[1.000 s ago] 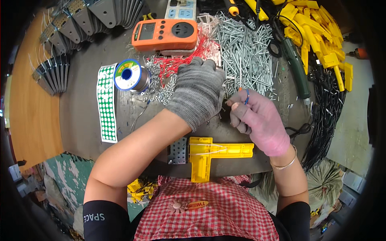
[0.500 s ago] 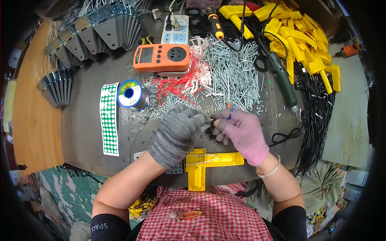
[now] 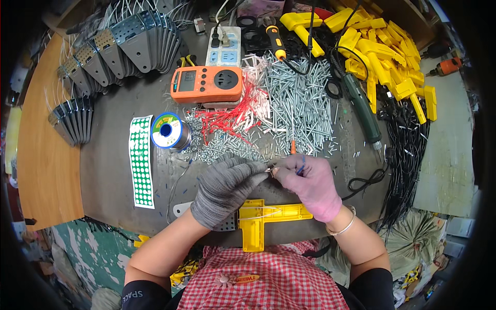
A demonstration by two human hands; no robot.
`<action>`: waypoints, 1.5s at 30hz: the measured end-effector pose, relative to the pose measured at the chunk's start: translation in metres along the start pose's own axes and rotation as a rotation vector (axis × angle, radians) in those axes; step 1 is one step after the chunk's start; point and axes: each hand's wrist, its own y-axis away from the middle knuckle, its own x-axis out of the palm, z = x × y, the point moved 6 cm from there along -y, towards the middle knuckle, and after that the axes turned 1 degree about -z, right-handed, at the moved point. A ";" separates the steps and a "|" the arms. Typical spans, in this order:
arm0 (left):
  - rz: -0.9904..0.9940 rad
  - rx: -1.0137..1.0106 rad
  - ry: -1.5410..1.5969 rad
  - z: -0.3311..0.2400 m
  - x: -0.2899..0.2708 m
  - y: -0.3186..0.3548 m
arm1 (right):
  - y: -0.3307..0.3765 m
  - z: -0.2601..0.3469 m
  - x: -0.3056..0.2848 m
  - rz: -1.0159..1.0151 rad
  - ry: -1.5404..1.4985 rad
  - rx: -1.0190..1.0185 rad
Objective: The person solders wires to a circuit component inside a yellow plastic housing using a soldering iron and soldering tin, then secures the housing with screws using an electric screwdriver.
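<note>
My left hand [image 3: 225, 191], in a grey knit glove, is closed in a pinch over the middle of the bench. A tiny pale tip shows at its fingertips; the rest is hidden. Facing it, my right hand [image 3: 312, 186], in a pink glove, is closed on the end of a black cord [image 3: 366, 183]. A short blue wire [image 3: 301, 166] sticks out by its fingers, and a brownish bit shows at the thumb. The fingertips of both hands nearly meet. Below them lies an open yellow plastic handle shell [image 3: 253, 227] with white wire inside, beside a perforated metal plate [image 3: 227, 223].
Beyond my hands lie screws [image 3: 302, 98], nuts [image 3: 222, 147], and red and white sleeves [image 3: 235, 116]. An orange meter [image 3: 205, 85], solder spool [image 3: 169, 132] and green-dot sticker sheet [image 3: 141, 160] are left. At right are a green electric screwdriver [image 3: 361, 106], yellow shells [image 3: 377, 49] and black cords [image 3: 408, 160].
My fingertips have drawn closer together, and the dark piece that showed between them is mostly covered. The whole view has shifted slightly, with the bench sitting a little lower.
</note>
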 end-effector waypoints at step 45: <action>0.122 -0.052 -0.572 0.004 0.027 -0.069 | -0.002 -0.019 -0.019 -0.007 -0.192 0.183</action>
